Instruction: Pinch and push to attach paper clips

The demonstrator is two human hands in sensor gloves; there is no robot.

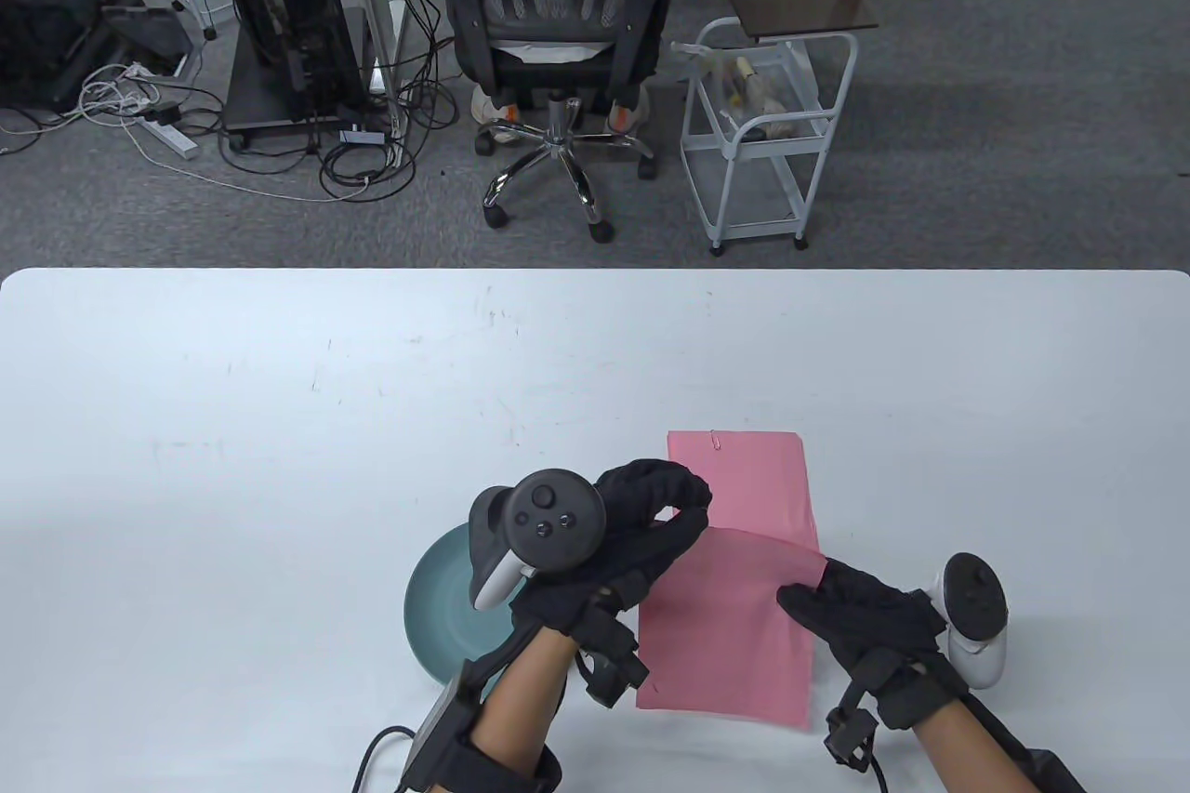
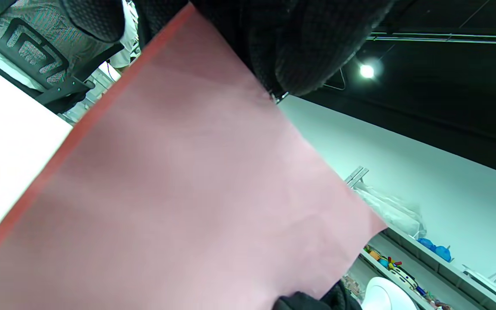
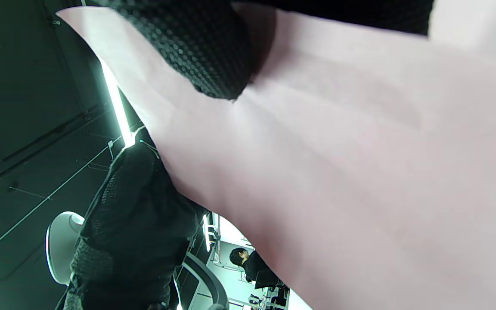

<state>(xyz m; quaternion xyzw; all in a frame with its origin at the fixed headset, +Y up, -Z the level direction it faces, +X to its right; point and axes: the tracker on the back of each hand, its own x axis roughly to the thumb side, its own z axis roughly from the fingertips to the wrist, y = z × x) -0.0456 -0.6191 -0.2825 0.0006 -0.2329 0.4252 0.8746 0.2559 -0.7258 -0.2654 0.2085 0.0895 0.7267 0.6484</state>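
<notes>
My two hands hold a pink paper sheet point(image 1: 725, 635) lifted off the white table. My left hand point(image 1: 674, 514) pinches its far left corner; in the left wrist view a small metal paper clip point(image 2: 279, 98) glints at the fingertips point(image 2: 308, 56) on the sheet's edge point(image 2: 187, 185). My right hand point(image 1: 818, 584) grips the sheet's right edge, thumb point(image 3: 205, 47) pressed on the paper point(image 3: 360, 172). A second pink sheet point(image 1: 753, 477) lies flat just behind, with a paper clip point(image 1: 714, 439) on its far edge.
A teal plate point(image 1: 442, 616) sits on the table point(image 1: 279, 421) under my left wrist; what it holds is hidden. Beyond the table's far edge stand an office chair point(image 1: 553, 21) and a white cart point(image 1: 762, 142).
</notes>
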